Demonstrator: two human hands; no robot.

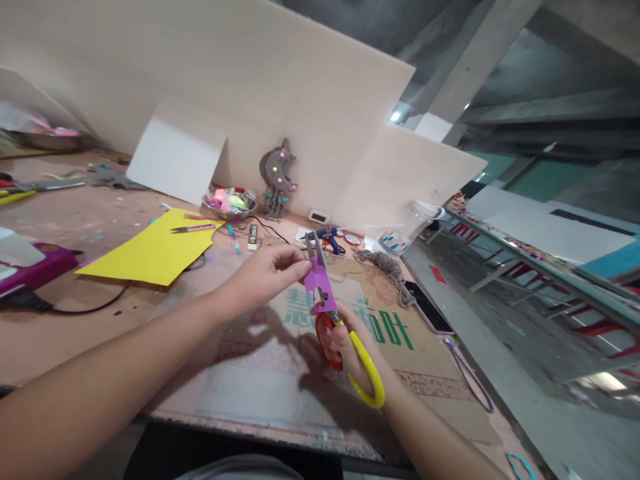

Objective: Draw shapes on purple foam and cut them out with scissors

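Observation:
Between thumb and fingers, my left hand pinches the edge of a small purple piece of paper. The piece has cut-out holes near its lower end. My right hand grips scissors with one yellow and one red handle loop. Their blades point away from me, spread apart at the tips, and the purple paper lies against them. Both hands are held above a flattened cardboard sheet with green printed characters. Part of the right hand's fingers is hidden behind the handles.
Yellow paper with thread snips on it lies left. Behind stand a grey moon ornament, a bowl of colourful bits and a blue glue gun. Grey yarn and a phone lie near the right edge.

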